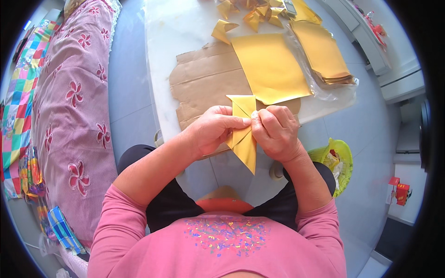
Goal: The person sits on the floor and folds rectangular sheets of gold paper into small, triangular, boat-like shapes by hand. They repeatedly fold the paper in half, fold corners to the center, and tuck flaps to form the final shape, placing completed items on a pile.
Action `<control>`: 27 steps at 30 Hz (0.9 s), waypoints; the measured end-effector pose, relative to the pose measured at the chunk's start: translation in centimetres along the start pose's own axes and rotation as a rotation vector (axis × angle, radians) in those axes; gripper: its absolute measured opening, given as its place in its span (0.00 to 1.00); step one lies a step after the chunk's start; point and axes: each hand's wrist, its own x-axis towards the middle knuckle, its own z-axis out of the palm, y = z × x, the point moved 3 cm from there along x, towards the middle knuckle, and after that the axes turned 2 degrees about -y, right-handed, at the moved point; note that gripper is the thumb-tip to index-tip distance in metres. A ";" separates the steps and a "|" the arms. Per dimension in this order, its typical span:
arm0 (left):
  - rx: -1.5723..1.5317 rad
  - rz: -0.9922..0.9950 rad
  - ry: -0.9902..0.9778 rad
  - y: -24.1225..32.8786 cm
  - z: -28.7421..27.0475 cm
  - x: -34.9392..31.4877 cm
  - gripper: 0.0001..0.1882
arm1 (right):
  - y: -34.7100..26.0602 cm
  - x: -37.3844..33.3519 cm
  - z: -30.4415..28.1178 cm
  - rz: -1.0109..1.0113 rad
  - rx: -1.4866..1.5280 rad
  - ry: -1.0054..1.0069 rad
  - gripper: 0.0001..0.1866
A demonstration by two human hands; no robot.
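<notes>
A folded piece of yellow paper [243, 144], pointed at its lower end and creased along slanting lines, is held up between both hands near the table's front edge. My left hand [214, 129] grips its left side, the thumb pressed flat across the middle of the folds. With the fingers curled in, my right hand [277, 132] pinches the right edge by thumb and forefinger. Just beyond lies a large yellow sheet [273, 67], partly over a torn piece of brown cardboard [208, 76]. The fingers behind the folded paper are partly hidden.
A stack of yellow paper [322, 53] rests on clear plastic at the table's right. Several folded yellow pieces [252, 16] lie at the far end. The white table [162, 34] stands between a pink-covered bed [76, 120] and white cabinets. A green basket [342, 167] is by my right knee.
</notes>
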 end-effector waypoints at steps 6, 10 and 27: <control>0.017 0.033 -0.022 0.4 -0.2 -0.5 0.12 | 0.4 -0.3 0.5 0.239 0.240 0.083 0.08; 0.081 0.069 0.008 0.5 -0.5 -0.4 0.12 | 0.9 -0.9 0.4 0.755 0.600 -0.002 0.05; 0.373 0.131 0.074 0.7 -0.1 -0.1 0.11 | 1.8 -2.5 1.2 1.315 1.447 -0.143 0.07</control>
